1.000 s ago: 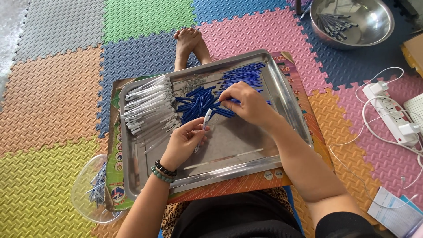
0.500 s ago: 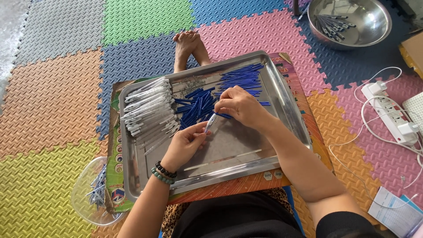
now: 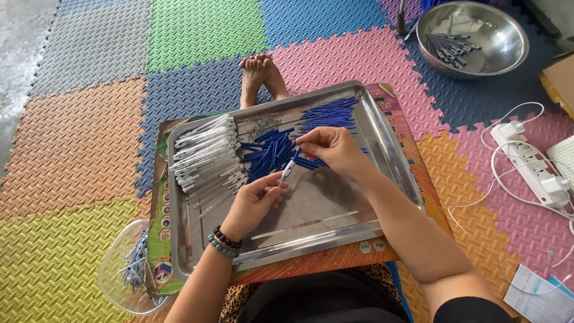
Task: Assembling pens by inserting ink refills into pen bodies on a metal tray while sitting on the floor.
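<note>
Over a steel tray [image 3: 391, 161], the left hand [image 3: 254, 200] pinches a clear pen barrel [image 3: 287, 172]; the right hand [image 3: 335, 149] pinches a blue refill [image 3: 297, 154] at its mouth. Keeping both aligned should help.

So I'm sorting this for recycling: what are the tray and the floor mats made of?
The tray looks like polished metal, probably stainless steel: silvery, with mirror-like glare. The floor mats look like soft foam: matte, textured, coloured squares with interlocking toothed edges.
</note>
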